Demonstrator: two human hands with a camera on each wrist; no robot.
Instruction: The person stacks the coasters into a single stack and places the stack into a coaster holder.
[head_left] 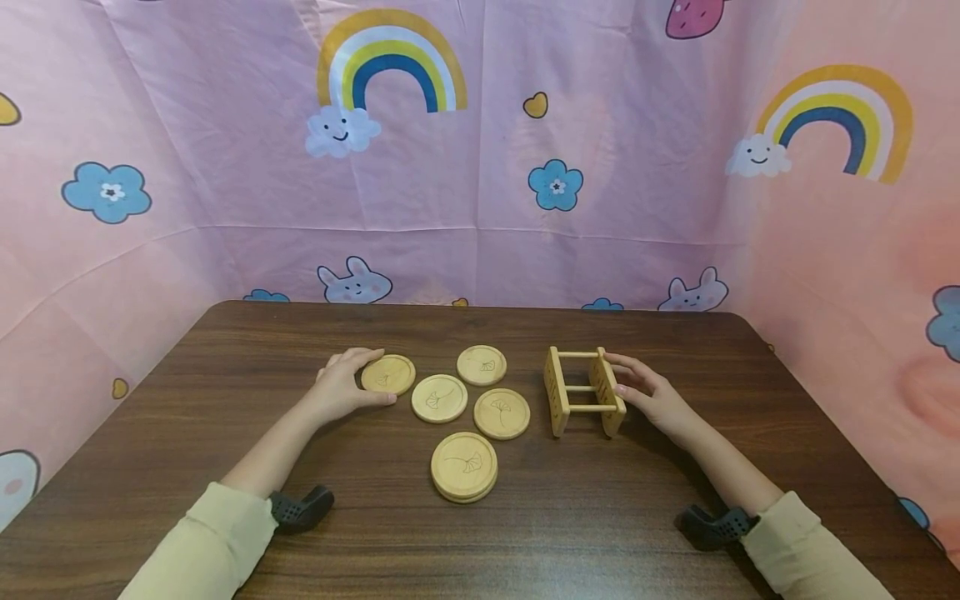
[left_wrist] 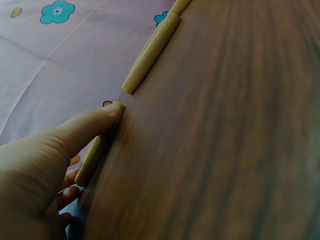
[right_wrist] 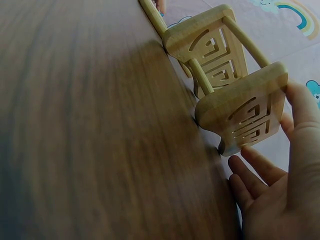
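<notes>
On the table's left side my left hand [head_left: 341, 387] holds a round wooden coaster [head_left: 387, 374] by its edge, thumb on the near side and fingers on the far side. The coaster lies flat and bears a thin leaf drawing. In the left wrist view my thumb [left_wrist: 92, 125] presses on its rim. My right hand [head_left: 652, 400] grips the right end panel of a wooden coaster rack [head_left: 592, 408]. Cut-out patterned panels [right_wrist: 250, 115] joined by round rods show in the right wrist view. Nothing stands between the rack's panels.
Between the hands lie more coasters: one in the middle [head_left: 439, 398], one farther back [head_left: 482, 365] and one nearer the rack [head_left: 502, 413]. A small stack of coasters [head_left: 464, 465] sits closer to me. Behind the dark wooden table [head_left: 360, 542] hangs a printed cloth [head_left: 480, 167].
</notes>
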